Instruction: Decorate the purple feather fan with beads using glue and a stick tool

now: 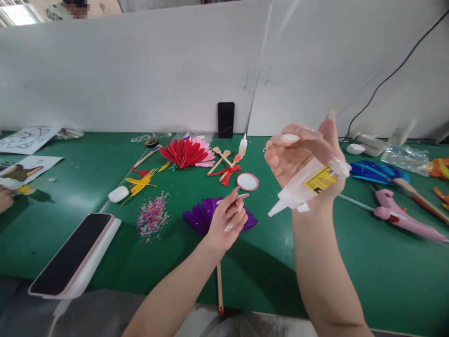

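Bottle (300,191) apart from purple fan (199,218)

— What lies left of the nearest fan (198,219)?
— A pile of bits (152,216), on the surface (147,267).
— And to the right?
— The glue gun (403,217). Behind the fan is a dish (257,182); farther behind, a phone (226,120) stands near the wall (140,84).

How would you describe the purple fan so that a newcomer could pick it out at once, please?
On the green table, look to the person's left hand. The purple fan lies partly hidden behind it, wooden handle pointing toward the person. Colour distinguishes it from the red fan and blue fan.
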Motion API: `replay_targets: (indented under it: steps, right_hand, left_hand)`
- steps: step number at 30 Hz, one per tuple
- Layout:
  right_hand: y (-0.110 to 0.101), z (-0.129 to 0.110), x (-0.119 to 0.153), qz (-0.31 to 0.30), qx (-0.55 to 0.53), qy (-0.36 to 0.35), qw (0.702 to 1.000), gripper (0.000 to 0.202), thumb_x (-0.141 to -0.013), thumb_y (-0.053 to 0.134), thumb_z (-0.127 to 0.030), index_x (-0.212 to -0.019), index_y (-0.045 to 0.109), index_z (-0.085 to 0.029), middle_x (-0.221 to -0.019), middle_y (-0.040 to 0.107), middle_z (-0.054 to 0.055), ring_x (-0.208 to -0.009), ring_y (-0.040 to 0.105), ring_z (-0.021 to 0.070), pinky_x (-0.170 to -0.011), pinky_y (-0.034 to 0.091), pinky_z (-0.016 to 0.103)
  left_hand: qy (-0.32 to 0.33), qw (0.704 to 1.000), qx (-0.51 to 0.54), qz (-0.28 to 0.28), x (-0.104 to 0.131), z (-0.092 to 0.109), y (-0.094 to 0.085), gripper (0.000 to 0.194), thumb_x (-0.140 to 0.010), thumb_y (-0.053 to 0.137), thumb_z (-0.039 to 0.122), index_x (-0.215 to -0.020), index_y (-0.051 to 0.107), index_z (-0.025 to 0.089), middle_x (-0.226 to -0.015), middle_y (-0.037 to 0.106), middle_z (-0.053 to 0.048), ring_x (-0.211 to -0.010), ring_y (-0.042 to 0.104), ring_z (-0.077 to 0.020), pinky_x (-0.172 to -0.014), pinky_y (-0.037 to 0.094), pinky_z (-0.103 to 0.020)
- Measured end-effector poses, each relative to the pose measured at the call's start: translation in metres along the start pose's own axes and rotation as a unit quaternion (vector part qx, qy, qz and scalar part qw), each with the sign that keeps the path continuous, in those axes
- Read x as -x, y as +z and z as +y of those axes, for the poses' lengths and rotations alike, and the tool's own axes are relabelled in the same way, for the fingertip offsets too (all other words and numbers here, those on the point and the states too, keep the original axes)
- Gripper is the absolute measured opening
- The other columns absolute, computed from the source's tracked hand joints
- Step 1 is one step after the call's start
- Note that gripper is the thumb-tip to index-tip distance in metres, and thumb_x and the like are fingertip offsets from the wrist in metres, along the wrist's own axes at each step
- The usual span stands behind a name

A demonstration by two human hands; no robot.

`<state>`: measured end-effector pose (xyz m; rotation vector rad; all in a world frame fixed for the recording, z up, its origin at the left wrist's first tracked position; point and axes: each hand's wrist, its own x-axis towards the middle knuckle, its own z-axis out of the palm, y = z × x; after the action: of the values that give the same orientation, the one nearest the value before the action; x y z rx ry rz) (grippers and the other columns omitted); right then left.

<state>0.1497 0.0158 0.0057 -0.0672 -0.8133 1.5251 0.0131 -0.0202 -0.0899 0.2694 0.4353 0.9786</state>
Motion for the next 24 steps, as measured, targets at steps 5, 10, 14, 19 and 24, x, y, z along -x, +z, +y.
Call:
replay_targets:
  steps: [5, 10, 14, 19, 24]
  right_hand:
    - [0.003, -0.001, -0.001, 0.015, 0.037, 0.009, 0.999, 0.064, -0.076, 0.06, -0.05, -0.036, 0.02, -0.018, -0.052, 0.036, -0.002, -0.053, 0.047, 0.0135, -0.052, 0.049, 0.034]
    - [0.002, -0.002, -0.003, 0.009, 0.022, 0.04, 0.999, 0.061, -0.077, 0.056, -0.056, -0.039, 0.023, -0.021, -0.039, 0.023, -0.007, -0.035, 0.03, 0.0085, -0.032, 0.033, 0.021]
    - [-0.003, -0.003, -0.003, -0.02, -0.025, 0.051, 0.998, 0.054, -0.079, 0.054, -0.054, -0.044, 0.029, -0.022, -0.034, 0.022, -0.01, -0.029, 0.022, 0.0066, -0.028, 0.026, 0.019]
    - [-0.009, -0.004, -0.003, -0.047, -0.051, 0.052, 0.996, 0.05, -0.081, 0.054, -0.05, -0.049, 0.029, -0.021, -0.037, 0.032, -0.008, -0.032, 0.029, 0.0065, -0.033, 0.029, 0.019]
    - [-0.011, -0.003, -0.003, -0.028, -0.035, 0.034, 0.998, 0.049, -0.077, 0.057, -0.054, -0.05, 0.032, -0.021, -0.04, 0.034, -0.007, -0.034, 0.029, 0.0071, -0.033, 0.025, 0.022]
  left_hand:
    - [-0.006, 1.0, 0.009, -0.005, 0.0, 0.0, 0.0, 0.036, -0.091, 0.041, 0.022, -0.059, 0.052, 0.01, -0.044, 0.028, 0.008, -0.027, 0.018, -0.0005, -0.034, 0.022, -0.017]
    - [-0.003, 1.0, 0.009, -0.004, 0.001, 0.0, -0.001, 0.032, -0.09, 0.043, 0.021, -0.062, 0.053, 0.011, -0.044, 0.027, 0.009, -0.028, 0.019, -0.0009, -0.034, 0.022, -0.016]
    - [-0.004, 1.0, 0.007, -0.013, 0.0, -0.001, -0.002, 0.033, -0.09, 0.042, 0.022, -0.061, 0.053, 0.01, -0.043, 0.026, 0.009, -0.027, 0.02, -0.0007, -0.034, 0.022, -0.016]
    - [-0.001, 1.0, 0.005, -0.012, 0.0, -0.001, -0.003, 0.032, -0.09, 0.042, 0.022, -0.061, 0.052, 0.011, -0.044, 0.031, 0.008, -0.027, 0.019, -0.0001, -0.033, 0.021, -0.016]
    - [0.002, 1.0, 0.011, -0.011, 0.0, -0.002, -0.004, 0.031, -0.089, 0.041, 0.019, -0.062, 0.052, 0.01, -0.047, 0.039, 0.007, -0.027, 0.02, 0.0007, -0.033, 0.02, -0.016]
